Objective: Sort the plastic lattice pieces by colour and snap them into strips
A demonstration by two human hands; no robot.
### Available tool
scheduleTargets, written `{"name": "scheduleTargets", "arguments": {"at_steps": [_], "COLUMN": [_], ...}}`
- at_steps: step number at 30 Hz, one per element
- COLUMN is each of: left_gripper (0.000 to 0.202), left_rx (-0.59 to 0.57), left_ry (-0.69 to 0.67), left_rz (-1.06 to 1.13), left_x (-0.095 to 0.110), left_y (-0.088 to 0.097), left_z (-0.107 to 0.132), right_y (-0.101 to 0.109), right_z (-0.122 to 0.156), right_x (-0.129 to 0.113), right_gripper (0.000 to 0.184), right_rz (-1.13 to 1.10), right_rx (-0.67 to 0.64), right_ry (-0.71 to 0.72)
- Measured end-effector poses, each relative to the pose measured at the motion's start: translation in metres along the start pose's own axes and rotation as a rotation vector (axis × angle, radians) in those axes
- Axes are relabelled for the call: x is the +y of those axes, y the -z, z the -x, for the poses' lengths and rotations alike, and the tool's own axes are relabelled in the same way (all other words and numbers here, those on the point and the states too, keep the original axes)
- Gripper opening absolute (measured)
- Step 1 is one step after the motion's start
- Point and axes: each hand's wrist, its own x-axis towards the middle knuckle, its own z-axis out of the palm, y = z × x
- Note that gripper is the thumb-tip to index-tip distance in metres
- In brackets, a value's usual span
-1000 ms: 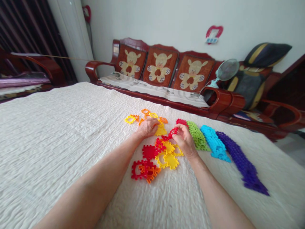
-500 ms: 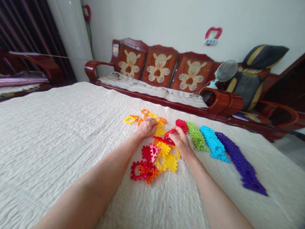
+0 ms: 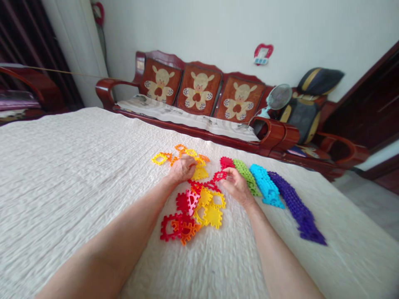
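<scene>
My left hand [image 3: 182, 168] is curled down over the far part of a loose pile of interlocking plastic waffle pieces [image 3: 199, 211], and its fingers hide what lies beneath. A yellow square piece [image 3: 213, 216] and a pink triangular piece [image 3: 192, 201] lie in the pile nearer me. My right hand [image 3: 236, 187] pinches a red hollow square piece [image 3: 220, 176] between its fingertips, just above the pile. Beyond that hand, a green linked strip [image 3: 246, 176] lies nearest, then a cyan strip [image 3: 266, 185] and a long purple strip [image 3: 295, 207].
Everything lies on a cream quilted bedspread [image 3: 77, 174]. Behind its far edge stands a red-brown wooden bench [image 3: 199, 128] with animal-patterned cushions. A small fan [image 3: 278, 96] and a dark backpack [image 3: 299, 116] stand at its right end.
The whole view has swung, so the scene sits further left in the frame. A pink piece now shows in the pile, and my right hand has stayed on the red piece.
</scene>
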Motion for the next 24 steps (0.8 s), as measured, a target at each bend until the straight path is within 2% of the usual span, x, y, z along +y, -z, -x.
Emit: {"name": "scheduleTargets", "arguments": {"at_steps": [4, 14, 24], "left_gripper": [0.024, 0.025, 0.026], "left_rx": [0.002, -0.018, -0.012], "left_ry": [-0.028, 0.003, 0.002], "left_rz": [-0.01, 0.011, 0.036], "left_x": [-0.0011, -0.0028, -0.0008], "left_y": [-0.0005, -0.0023, -0.0007], "left_z": [-0.0001, -0.0002, -0.0008], "right_y": [0.0017, -0.0012, -0.0015], "right_z": [0.0016, 0.0008, 0.0002], "right_x": [0.0003, 0.0049, 0.0072], "right_gripper": [0.04, 0.05, 0.047], "right_rz": [0.126, 0.323, 0.428], "right_rx": [-0.028, -0.062, -0.065], "right_ry": [0.057, 0.203, 0.148]}}
